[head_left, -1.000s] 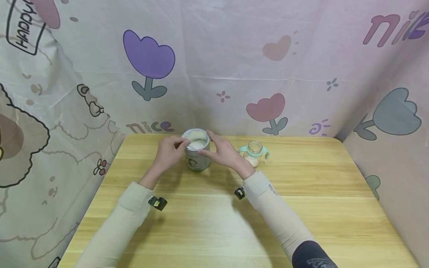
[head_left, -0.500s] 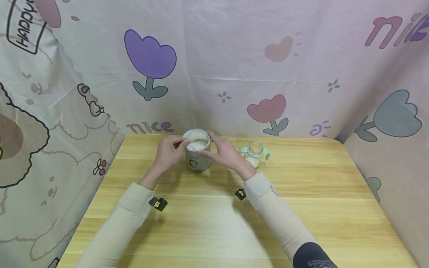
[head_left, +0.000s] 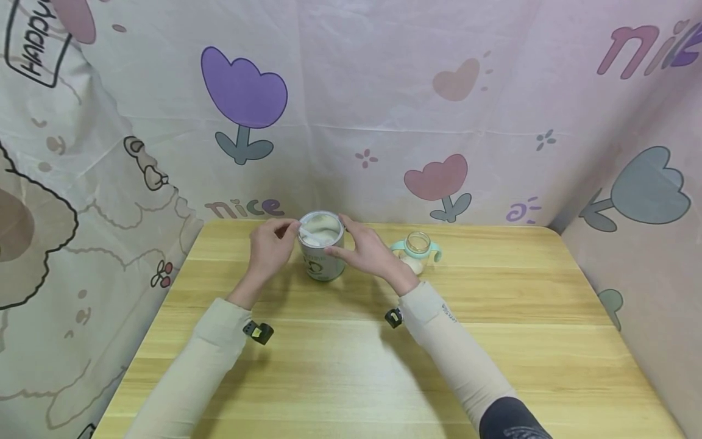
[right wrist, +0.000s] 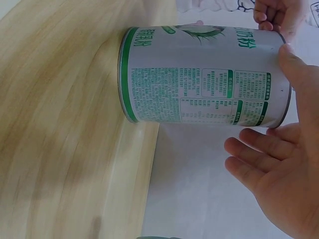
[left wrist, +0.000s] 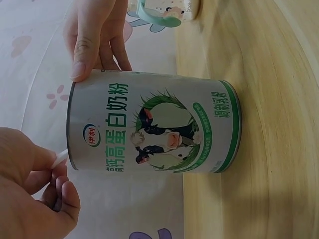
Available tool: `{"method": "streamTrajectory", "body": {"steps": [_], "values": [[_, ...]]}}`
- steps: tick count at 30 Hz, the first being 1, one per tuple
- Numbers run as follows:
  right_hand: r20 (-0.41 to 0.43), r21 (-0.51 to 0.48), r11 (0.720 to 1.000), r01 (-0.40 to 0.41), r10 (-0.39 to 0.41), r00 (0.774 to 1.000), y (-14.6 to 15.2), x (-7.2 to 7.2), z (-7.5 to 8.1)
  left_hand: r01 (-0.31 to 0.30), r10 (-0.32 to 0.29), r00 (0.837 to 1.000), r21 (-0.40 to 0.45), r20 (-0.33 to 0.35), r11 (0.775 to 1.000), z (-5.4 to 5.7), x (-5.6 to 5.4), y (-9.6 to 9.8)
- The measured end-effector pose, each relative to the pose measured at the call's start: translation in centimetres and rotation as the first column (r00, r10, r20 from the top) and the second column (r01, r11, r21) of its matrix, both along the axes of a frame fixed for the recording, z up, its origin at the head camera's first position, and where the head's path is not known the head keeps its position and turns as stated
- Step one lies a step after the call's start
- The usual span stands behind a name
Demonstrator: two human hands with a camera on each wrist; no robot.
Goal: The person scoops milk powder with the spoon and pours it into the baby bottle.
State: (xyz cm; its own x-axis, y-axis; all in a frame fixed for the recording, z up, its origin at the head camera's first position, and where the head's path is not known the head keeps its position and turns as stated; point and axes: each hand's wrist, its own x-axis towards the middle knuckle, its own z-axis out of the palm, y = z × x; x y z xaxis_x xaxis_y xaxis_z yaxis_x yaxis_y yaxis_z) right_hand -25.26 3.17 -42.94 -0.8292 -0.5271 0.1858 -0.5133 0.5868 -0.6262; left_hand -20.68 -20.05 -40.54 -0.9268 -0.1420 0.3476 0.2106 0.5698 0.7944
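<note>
A milk powder can (head_left: 323,266) with a cow picture stands upright and uncovered near the table's back edge, pale powder showing inside. At its left rim, my left hand (head_left: 269,249) pinches the end of a white scoop handle (head_left: 310,235). The handle slants down into the can; its far end is hidden in the powder. My right hand (head_left: 370,249) holds the can's top from the right, thumb on the near rim and index finger on the far side. In the right wrist view its other fingers (right wrist: 259,154) spread beside the can.
Just right of the can stands a clear baby bottle (head_left: 418,245) with mint-green handles, uncapped, with pale powder at its bottom; the right wrist is close in front of it. A printed cloth backdrop (head_left: 340,110) rises behind the wooden table (head_left: 340,366).
My left hand has drawn slightly left and back from the can's opening, and more of the scoop handle shows. The right hand and the can have stayed in place.
</note>
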Motion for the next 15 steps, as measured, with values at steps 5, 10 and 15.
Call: {"method": "streamTrajectory", "body": {"steps": [5,10,15], "values": [[0.003,-0.005,1.000,-0.003,0.003,1.000,-0.02,0.03,0.13,-0.046,0.046,0.999,0.030,0.004,0.998,0.11,-0.06,0.01],[0.006,-0.002,1.000,0.000,0.000,1.000,0.03,0.04,0.15,-0.077,0.076,0.997,0.053,0.024,0.996,0.07,-0.15,-0.04],[-0.002,-0.004,1.000,-0.002,0.002,1.000,0.02,0.04,0.14,-0.071,0.072,0.997,0.046,-0.028,0.996,-0.16,-0.25,-0.16]]}}
